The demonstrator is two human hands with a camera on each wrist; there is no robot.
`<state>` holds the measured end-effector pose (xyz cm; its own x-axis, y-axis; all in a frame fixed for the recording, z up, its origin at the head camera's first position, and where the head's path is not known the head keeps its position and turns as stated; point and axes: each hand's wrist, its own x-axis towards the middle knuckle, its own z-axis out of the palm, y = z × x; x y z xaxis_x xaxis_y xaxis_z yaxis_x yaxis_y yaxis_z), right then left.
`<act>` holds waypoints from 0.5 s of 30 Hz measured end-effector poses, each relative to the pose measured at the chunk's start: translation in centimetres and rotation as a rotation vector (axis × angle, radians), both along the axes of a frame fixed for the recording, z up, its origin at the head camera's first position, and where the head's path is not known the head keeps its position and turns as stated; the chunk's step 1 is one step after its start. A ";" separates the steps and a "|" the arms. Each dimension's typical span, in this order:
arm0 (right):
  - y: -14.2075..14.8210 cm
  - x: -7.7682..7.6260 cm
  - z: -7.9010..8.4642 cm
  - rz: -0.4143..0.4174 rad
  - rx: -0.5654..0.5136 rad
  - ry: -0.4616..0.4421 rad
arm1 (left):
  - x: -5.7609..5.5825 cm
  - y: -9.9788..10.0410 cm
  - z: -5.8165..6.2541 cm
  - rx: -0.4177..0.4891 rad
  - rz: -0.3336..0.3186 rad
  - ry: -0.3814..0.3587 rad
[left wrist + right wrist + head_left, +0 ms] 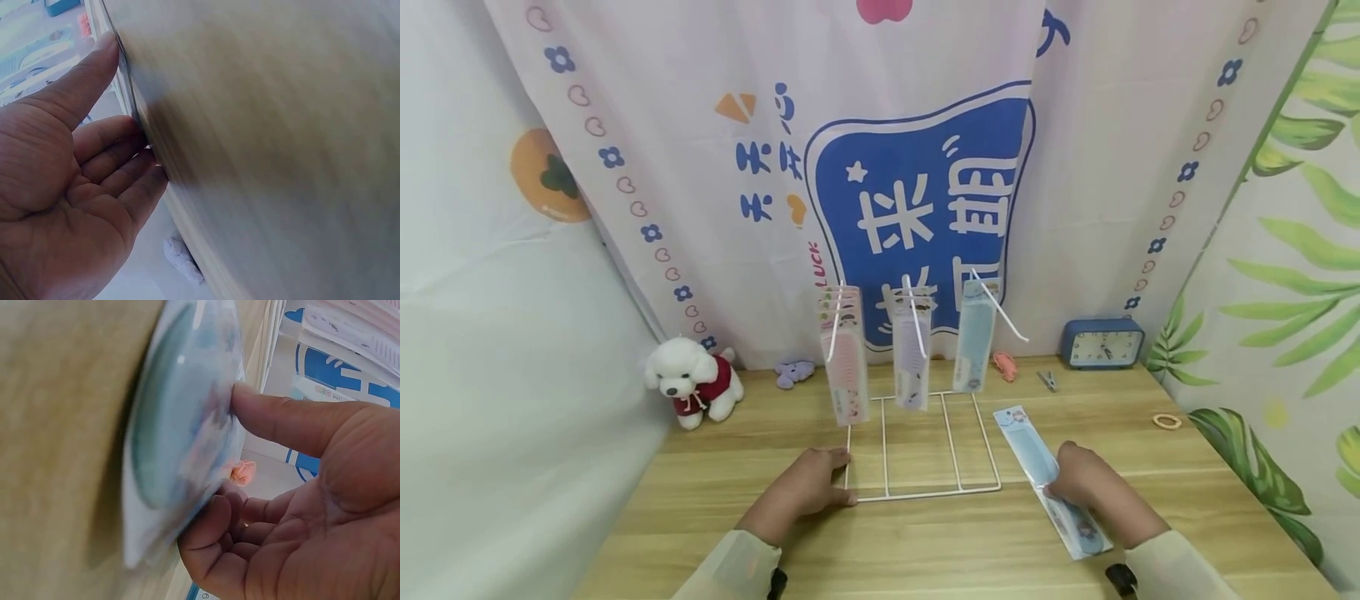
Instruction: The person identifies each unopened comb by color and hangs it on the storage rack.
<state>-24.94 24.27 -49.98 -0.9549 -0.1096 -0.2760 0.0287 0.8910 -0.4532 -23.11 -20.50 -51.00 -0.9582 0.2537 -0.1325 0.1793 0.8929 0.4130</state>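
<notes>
My right hand pinches a flat packaged blue comb between thumb and fingers, right of the rack. The pack slants over the wooden table; in the right wrist view its clear wrapper shows a rounded blue-green shape inside. My left hand rests at the front left corner of a white wire rack, thumb and fingers spread and touching the wire. From the rack's hooks hang pink packs, purple packs and a blue pack.
A white plush dog sits at the back left, beside a small purple toy. Along the back right are a pink toy, a metal clip and a blue clock. A wooden ring lies near the right edge.
</notes>
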 end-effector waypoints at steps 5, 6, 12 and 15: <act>0.4 -0.2 -0.1 0.019 -0.021 0.020 | -0.1 -0.1 -0.2 0.002 -0.006 0.001; 0.6 -0.3 -0.2 0.014 -0.031 0.032 | -0.1 -0.1 -0.1 0.001 -0.006 0.002; 2.1 -0.9 -0.4 -0.007 -0.073 0.101 | 0.0 -0.2 0.0 -0.004 -0.006 -0.003; 2.8 -1.1 0.1 -0.020 -0.108 0.125 | 0.0 -0.2 0.1 0.001 -0.006 -0.011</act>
<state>-26.06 27.09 -49.86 -0.9833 -0.1125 -0.1430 -0.0161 0.8368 -0.5472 -23.13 -20.69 -50.90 -0.9551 0.2596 -0.1426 0.1802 0.8913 0.4161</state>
